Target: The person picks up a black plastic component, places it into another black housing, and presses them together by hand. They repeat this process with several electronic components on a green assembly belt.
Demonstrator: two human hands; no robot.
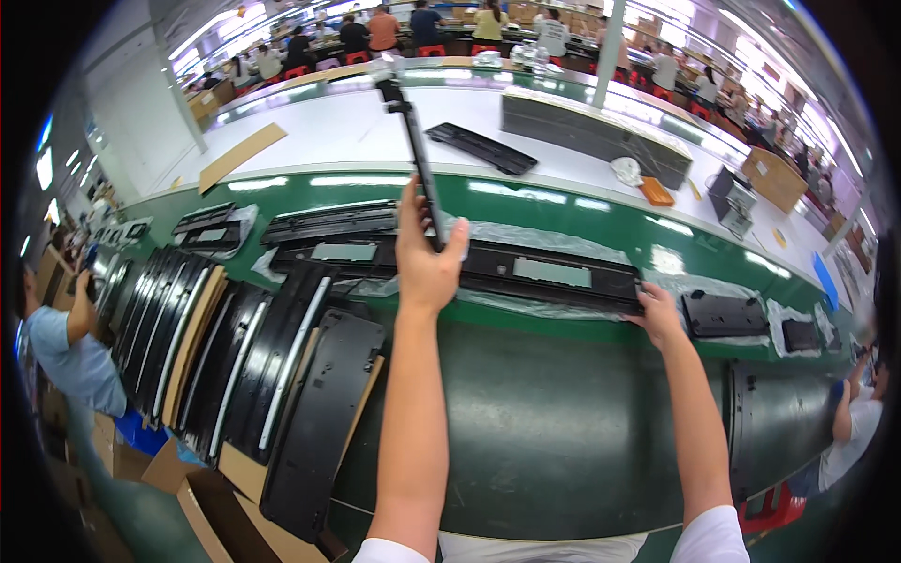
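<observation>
the left hand (428,274) is reaching up at the middle of the frame, its fingers and thumb closing around a long, narrow black bar (421,164). the bar is standing tilted, its upper end leaning toward the upper left of the frame, where a pale part is showing too blurred to make out.

the right hand (661,317) is touching the right end of a long black panel (483,262), right of the frame's middle. its fingers are spreading slightly apart about that end; i cannot tell whether they are gripping it. the panel is lying across the middle of the frame, partly behind the left hand, with grey rectangular patches showing on it and clear plastic film (554,242) spreading around it on a green surface (530,205).

at the lower left, a broad black panel (324,418) is leaning beside a row of dark panels (202,328), with cardboard sheets standing between some of them. a small black panel (725,314) is lying at the right. at upper centre, a black tray (481,148) is resting on a white bench (357,122), near a grey block (601,136). co-workers are showing at the left and right edges.
</observation>
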